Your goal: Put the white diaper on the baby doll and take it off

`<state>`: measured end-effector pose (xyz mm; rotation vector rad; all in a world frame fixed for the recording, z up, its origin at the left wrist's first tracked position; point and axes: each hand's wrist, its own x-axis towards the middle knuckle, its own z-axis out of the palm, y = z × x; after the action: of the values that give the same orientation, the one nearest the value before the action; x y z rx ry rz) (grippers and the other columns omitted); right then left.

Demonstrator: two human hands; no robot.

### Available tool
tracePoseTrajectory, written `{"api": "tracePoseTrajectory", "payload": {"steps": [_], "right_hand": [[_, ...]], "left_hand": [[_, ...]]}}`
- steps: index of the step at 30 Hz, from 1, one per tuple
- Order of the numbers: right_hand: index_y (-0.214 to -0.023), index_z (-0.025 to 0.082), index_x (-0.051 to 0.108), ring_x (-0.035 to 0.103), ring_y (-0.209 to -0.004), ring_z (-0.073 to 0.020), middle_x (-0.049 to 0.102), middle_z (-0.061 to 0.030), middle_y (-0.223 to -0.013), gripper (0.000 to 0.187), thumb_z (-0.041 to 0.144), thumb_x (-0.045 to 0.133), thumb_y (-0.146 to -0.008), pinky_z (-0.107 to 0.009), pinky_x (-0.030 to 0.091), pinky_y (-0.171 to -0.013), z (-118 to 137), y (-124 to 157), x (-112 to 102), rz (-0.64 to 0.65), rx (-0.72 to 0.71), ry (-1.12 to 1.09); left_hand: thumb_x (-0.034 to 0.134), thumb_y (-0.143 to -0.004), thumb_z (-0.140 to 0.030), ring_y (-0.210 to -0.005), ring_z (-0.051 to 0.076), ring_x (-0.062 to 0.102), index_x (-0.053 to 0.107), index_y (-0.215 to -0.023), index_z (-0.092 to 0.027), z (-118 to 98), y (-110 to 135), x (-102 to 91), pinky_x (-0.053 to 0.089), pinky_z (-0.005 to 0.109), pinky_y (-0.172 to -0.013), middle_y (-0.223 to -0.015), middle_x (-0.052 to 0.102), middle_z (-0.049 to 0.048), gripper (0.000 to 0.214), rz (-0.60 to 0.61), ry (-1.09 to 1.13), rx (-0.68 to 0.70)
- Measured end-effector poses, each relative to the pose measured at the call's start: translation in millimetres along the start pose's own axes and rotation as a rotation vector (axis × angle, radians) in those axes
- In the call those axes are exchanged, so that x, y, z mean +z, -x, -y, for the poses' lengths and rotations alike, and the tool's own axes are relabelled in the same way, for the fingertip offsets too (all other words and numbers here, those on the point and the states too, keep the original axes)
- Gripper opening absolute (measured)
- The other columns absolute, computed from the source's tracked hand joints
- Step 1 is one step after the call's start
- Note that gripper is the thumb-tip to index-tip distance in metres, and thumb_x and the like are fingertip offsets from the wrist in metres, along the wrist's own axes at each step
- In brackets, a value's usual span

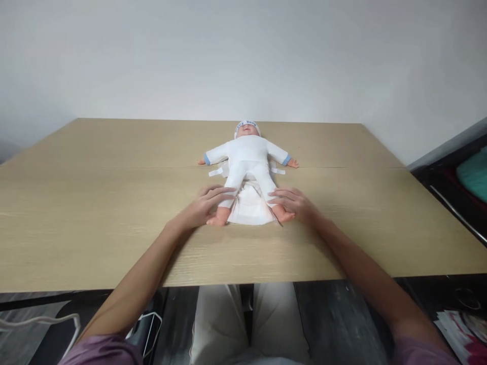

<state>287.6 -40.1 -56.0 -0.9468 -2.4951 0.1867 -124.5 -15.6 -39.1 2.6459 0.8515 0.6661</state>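
A baby doll (pixel 249 148) in a white suit with blue cuffs and a lettered cap lies on its back, head away from me. Beneath it is an unfolded white diaper (pixel 251 210), its front panel spread between the legs and its tabs showing at both sides of the waist. My left hand (pixel 205 204) rests against the doll's leg on the left, fingers stretched across the shin. On the other side, my right hand (pixel 297 204) lays extended fingers over the lower leg, above the bare foot. Both thumbs are mostly hidden.
The doll lies on a wide wooden table (pixel 114 218), with a pale wall (pixel 243 61) behind it. At right is a dark-framed object (pixel 437 175) with green cloth (pixel 474 175). Below the table's front edge are a white cable (pixel 41 320) and printed packaging (pixel 462 334).
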Motion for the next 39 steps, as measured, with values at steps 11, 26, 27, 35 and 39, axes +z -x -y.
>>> {"api": "tracePoseTrajectory", "payload": {"steps": [11,26,27,35,39], "right_hand": [[-0.135,0.031,0.078,0.062,-0.148,-0.0244,0.073,-0.0027,-0.151,0.04,0.026,0.044,-0.114,-0.051,0.05,-0.126,4,1,-4,0.01,0.031,-0.113],[-0.164,0.028,0.055,0.052,-0.151,-0.0403,0.061,-0.0145,-0.161,0.072,0.061,0.072,-0.101,-0.062,0.041,-0.126,53,-1,0,0.014,0.132,0.06],[-0.162,0.027,0.057,0.049,-0.153,-0.0414,0.059,-0.0157,-0.162,0.071,0.058,0.074,-0.101,-0.063,0.04,-0.127,62,-1,4,0.009,0.138,0.129],[-0.103,0.023,0.071,0.066,-0.091,-0.0279,0.074,-0.0094,-0.099,0.031,0.031,0.044,-0.114,-0.042,0.053,-0.085,51,-45,-7,-0.066,0.369,0.028],[-0.092,0.025,0.062,0.063,-0.096,-0.0274,0.068,-0.0084,-0.101,0.036,0.047,0.044,-0.114,-0.041,0.052,-0.092,9,-98,-14,-0.306,0.368,-0.133]], "left_hand": [[0.043,-0.111,-0.02,-0.152,0.033,0.05,0.064,-0.155,-0.032,-14,3,-3.5,0.041,0.059,-0.127,-0.169,0.058,0.0054,0.05,0.084,-0.01,-0.051],[0.078,-0.094,-0.051,-0.153,0.041,0.043,0.068,-0.134,-0.025,-49,0,35.7,0.038,0.061,-0.128,-0.167,0.053,0.0122,0.049,-0.07,-0.137,-0.179],[0.074,-0.096,-0.046,-0.152,0.041,0.043,0.07,-0.129,-0.025,-51,-1,35.9,0.039,0.062,-0.126,-0.168,0.054,0.0116,0.04,-0.069,-0.152,-0.19],[0.048,-0.108,-0.048,-0.113,0.034,0.068,0.079,-0.113,-0.023,-33,-44,2.4,0.051,0.052,-0.107,-0.115,0.081,0.0102,0.04,-0.167,0.041,-0.354],[0.053,-0.103,-0.055,-0.113,0.032,0.069,0.077,-0.112,-0.02,5,-92,-13.3,0.053,0.045,-0.106,-0.117,0.08,0.0084,0.043,-0.324,0.231,-0.385]]}}
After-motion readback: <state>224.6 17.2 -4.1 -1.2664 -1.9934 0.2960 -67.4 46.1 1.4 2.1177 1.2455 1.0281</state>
